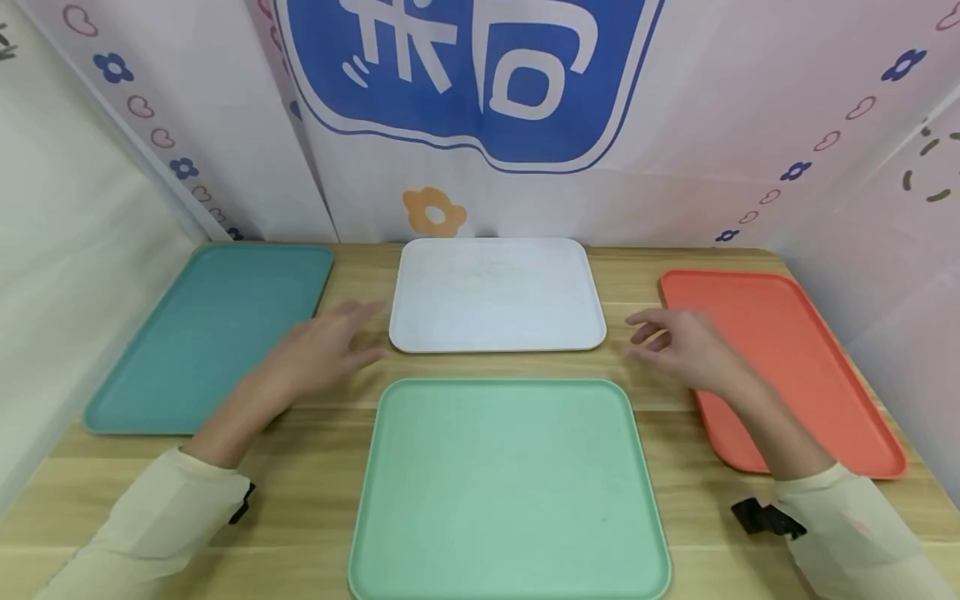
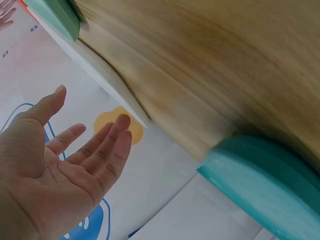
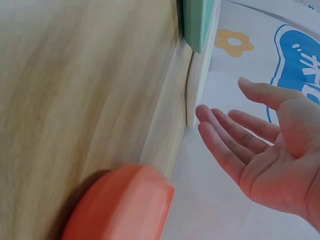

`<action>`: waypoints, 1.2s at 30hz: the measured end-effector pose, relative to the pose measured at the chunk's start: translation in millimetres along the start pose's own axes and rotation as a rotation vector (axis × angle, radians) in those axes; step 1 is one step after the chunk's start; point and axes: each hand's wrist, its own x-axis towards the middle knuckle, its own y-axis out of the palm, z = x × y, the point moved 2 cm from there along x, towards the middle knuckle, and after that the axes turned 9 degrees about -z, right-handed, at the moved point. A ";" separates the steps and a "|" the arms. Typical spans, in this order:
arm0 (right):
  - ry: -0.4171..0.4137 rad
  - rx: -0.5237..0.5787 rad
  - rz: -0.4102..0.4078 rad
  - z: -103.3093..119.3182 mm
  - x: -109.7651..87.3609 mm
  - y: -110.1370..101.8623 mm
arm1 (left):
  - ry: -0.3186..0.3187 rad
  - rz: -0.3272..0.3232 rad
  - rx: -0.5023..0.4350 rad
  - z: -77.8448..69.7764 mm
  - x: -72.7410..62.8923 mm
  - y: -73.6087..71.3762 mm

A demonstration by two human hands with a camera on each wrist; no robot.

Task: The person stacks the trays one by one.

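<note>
White tray (image 1: 495, 292) at middle of tabletop's (image 1: 300, 517) far edge, long axis parallel to that edge, between left hand (image 1: 322, 346) and right hand (image 1: 675, 342). Left just beside tray's left end, nearer; right slightly farther off right end. Fingers of both relaxed, apart from tray, holding nothing. Green tray (image 1: 510, 492) toward near edge; teal tray (image 1: 217, 317) by left edge, red tray (image 1: 772, 350) by right.

1. L tray (image 1: 217, 333): teal.
2. Back tray (image 1: 498, 296): wht.
3. Front tray (image 1: 510, 492): pale grn.
4. R tray (image 1: 787, 358): orange-red.
5. Table (image 1: 677, 433): lt brn w/ wood grain.
6. Sleeves (image 1: 165, 508): cream.
7. Backdrop (image 1: 720, 100): wht-pink w/ blue panel (image 1: 457, 117), orange flower (image 1: 417, 212).
</note>
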 end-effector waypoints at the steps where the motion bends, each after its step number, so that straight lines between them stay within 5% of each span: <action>1: 0.004 -0.005 0.012 -0.9 -0.4 0.9 | 0.005 -0.003 -0.011 -0.2 0.4 1.3; 13: 0.007 -0.037 0.127 -1.2 -4.2 8.2 | 0.052 -0.031 -0.126 -2.6 2.5 8.5; 20: 0.031 -0.063 0.209 -0.7 -3.0 11.5 | 0.066 0.028 -0.208 -0.8 3.5 13.3; 30: 0.074 0.102 0.265 -3.1 -4.0 18.8 | 0.024 0.145 -0.374 -0.8 4.6 20.8; 36: 0.103 0.184 0.303 -4.9 -1.6 24.1 | 0.038 0.176 -0.368 1.0 7.5 25.4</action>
